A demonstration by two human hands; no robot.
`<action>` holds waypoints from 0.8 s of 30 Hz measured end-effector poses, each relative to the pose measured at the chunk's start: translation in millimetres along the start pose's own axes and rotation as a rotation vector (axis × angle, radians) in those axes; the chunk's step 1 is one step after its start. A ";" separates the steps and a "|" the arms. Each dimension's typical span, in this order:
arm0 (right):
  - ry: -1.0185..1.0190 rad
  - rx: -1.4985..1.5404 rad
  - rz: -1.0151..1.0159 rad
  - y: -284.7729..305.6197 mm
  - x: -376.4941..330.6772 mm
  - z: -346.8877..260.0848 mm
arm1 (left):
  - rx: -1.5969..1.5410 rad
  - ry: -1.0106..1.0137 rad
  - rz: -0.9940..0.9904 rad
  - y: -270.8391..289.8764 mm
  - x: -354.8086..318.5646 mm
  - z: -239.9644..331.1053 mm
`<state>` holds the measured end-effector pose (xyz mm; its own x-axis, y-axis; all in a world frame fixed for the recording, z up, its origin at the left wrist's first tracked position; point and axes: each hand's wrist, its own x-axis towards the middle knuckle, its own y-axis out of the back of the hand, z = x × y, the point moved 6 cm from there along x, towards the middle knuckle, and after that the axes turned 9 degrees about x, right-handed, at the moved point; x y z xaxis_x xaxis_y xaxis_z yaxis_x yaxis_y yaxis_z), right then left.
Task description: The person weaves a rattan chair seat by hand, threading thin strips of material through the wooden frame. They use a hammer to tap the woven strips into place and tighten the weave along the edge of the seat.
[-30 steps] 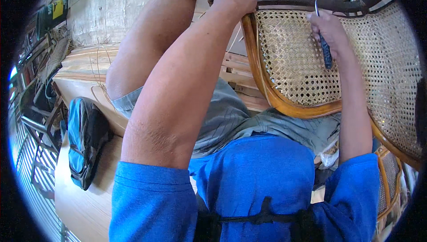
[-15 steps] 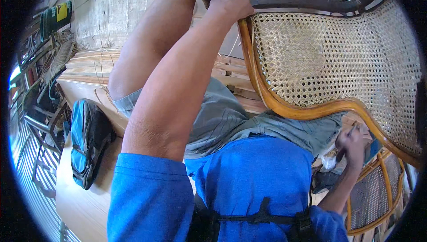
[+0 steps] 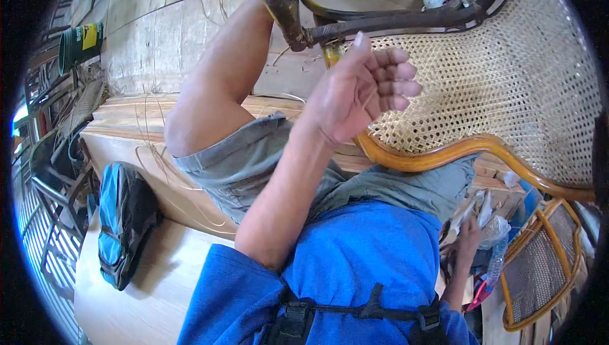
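My left hand (image 3: 365, 88) is raised in front of a woven cane panel (image 3: 482, 85), palm turned up. Its fingers are loosely curved with the thumb apart, and nothing is in them. The panel belongs to a chair with a glossy yellow-brown curved frame (image 3: 438, 158), which leans over my lap. Dark frame bars (image 3: 380, 25) run along its far side. Down at the right, my right hand (image 3: 468, 238) is among clear plastic bags (image 3: 495, 231), fingers bunched; what they hold, if anything, is too small to make out.
A blue and black backpack (image 3: 124, 224) lies on a pale wooden board (image 3: 152, 281) at the left. Another rattan piece with a dark mesh panel (image 3: 539, 275) stands at the lower right. A green and yellow container (image 3: 81, 45) is at the far left. Thin cane strands (image 3: 149, 129) hang near my knee.
My left hand has let go of the chair frame's far corner and drawn back toward me, opening. My right hand has moved down and in among the plastic bags. The chair has shifted slightly.
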<state>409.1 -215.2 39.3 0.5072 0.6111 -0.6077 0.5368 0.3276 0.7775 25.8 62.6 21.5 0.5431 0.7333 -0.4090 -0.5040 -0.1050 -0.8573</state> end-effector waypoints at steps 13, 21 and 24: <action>1.003 0.524 -0.006 3.4 -33.5 -356.1 | -0.503 0.062 -0.284 -16.2 -20.8 -40.1; 1.236 0.234 -0.021 -30.7 -43.6 -398.7 | -0.276 0.099 -0.038 -14.0 -25.0 -44.4; 1.234 0.224 -0.035 -39.6 -34.9 -393.4 | -0.217 0.116 0.017 -9.6 -21.5 -47.3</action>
<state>104.8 34.0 93.4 -0.4129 0.9105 0.0233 0.7016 0.3016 0.6456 50.7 16.1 23.8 0.6154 0.6498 -0.4462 -0.3641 -0.2678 -0.8920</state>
